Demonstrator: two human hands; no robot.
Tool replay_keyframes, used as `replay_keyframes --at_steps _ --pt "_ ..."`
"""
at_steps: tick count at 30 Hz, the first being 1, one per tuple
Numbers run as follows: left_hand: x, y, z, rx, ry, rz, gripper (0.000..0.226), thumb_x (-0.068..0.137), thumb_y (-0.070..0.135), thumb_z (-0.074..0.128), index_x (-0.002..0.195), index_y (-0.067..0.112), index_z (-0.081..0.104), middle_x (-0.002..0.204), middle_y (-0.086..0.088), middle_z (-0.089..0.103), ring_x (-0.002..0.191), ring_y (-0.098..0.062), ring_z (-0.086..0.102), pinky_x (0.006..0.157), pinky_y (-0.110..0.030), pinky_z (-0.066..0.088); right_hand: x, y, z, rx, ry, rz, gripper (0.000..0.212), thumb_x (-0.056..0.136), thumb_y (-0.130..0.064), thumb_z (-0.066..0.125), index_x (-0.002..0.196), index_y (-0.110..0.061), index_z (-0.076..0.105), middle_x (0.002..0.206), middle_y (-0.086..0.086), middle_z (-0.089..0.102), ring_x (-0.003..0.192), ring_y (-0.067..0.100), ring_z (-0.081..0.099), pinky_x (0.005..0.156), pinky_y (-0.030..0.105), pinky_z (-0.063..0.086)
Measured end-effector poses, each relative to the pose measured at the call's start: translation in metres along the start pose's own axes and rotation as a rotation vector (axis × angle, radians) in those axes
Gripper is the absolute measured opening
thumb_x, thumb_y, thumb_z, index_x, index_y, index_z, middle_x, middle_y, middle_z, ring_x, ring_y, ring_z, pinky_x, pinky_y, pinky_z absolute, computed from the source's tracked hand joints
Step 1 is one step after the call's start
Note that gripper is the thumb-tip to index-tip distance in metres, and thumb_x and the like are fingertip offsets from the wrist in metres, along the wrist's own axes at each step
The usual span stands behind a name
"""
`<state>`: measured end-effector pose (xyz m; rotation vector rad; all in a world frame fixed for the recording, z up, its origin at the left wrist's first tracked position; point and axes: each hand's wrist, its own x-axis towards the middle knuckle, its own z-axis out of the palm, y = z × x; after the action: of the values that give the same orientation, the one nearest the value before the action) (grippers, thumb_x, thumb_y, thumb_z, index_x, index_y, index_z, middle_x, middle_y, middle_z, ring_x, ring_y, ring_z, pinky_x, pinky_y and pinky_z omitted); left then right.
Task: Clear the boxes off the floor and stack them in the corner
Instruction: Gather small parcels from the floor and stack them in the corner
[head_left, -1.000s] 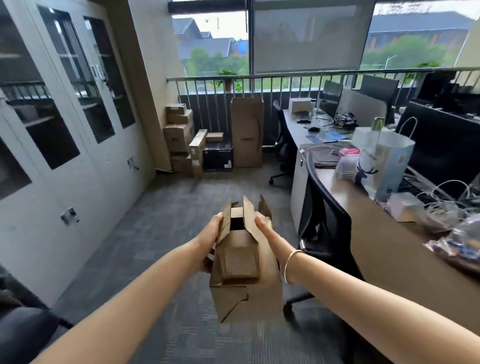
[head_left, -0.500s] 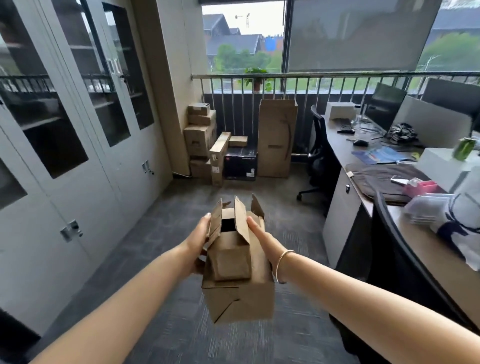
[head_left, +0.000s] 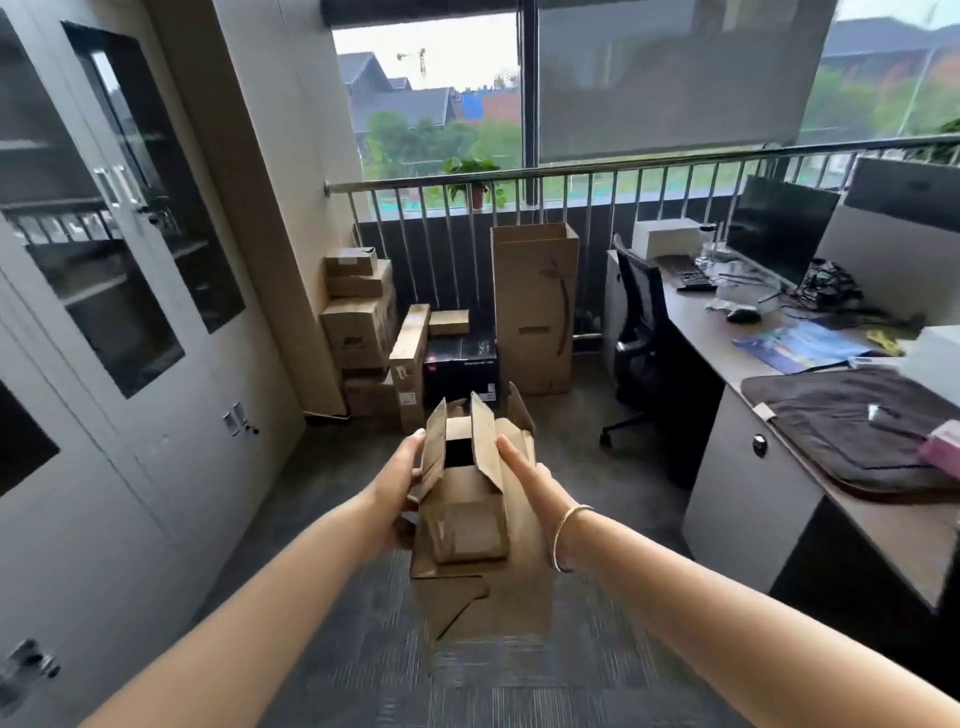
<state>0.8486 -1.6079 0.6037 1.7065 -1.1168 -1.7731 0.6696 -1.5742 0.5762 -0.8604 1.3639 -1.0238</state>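
We see brown cardboard boxes (head_left: 470, 514), a black box (head_left: 460, 370) w/ white print, grey carpet (head_left: 322, 519) w/ streaky pattern, light grey cabinets (head_left: 104, 467), black chair (head_left: 641, 332), gold bangle (head_left: 563, 535).

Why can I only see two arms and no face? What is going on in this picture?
The camera sits on the person's head and looks forward and down, so you see their arms from above, never their face. The left hand and the right hand press on either side of an open cardboard box, carrying it between them above the floor. A bracelet is on the right wrist. Ahead, in the corner by the railing, stands a pile of boxes, with a black box and a tall box nearby. On the right is a desk with a chair; on the left, cabinets.
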Motion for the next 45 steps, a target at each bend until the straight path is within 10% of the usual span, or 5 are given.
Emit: replay_keyframes --at_steps 8,30,35,45 --pt "0.176 0.113 -0.018 -0.041 0.058 0.036 0.078 0.079 0.08 0.038 0.104 0.015 0.074 0.106 -0.015 0.073 0.105 -0.033 0.065 0.089 -0.039 0.05 0.197 -0.069 -0.007 -0.062 0.049 0.054 0.158 0.022 -0.098 0.055 0.154 -0.023 0.01 0.159 0.004 0.02 0.143 0.026 0.025 0.117 0.048 0.02" --pt "0.64 0.459 -0.101 -0.096 0.043 0.008 0.071 0.08 0.079 0.043 0.114 0.02 0.063 0.111 -0.014 0.068 0.101 -0.03 0.064 0.082 -0.038 0.051 0.747 -0.273 -0.022 0.033 0.006 0.111 0.12 0.063 -0.081 0.058 0.154 -0.021 0.009 0.161 0.003 0.013 0.147 0.025 0.015 0.117 0.046 0.013" --pt "0.745 0.532 -0.114 -0.054 0.019 -0.001 0.075 0.075 0.081 0.045 0.116 0.022 0.065 0.116 -0.011 0.067 0.107 -0.03 0.061 0.095 -0.044 0.049 0.859 -0.316 -0.03 0.475 0.002 0.151 0.122 0.062 -0.092 0.045 0.154 -0.018 0.011 0.16 0.008 0.013 0.147 0.028 0.013 0.117 0.052 0.011" --pt "0.963 0.645 -0.125 -0.105 0.06 0.038 0.074 0.072 0.081 0.044 0.115 0.025 0.067 0.113 -0.01 0.071 0.107 -0.029 0.063 0.096 -0.044 0.048 1.113 -0.364 -0.058 -0.087 0.046 0.155 0.152 0.032 -0.097 0.055 0.154 -0.02 0.009 0.161 0.005 0.01 0.147 0.029 0.014 0.118 0.053 0.015"
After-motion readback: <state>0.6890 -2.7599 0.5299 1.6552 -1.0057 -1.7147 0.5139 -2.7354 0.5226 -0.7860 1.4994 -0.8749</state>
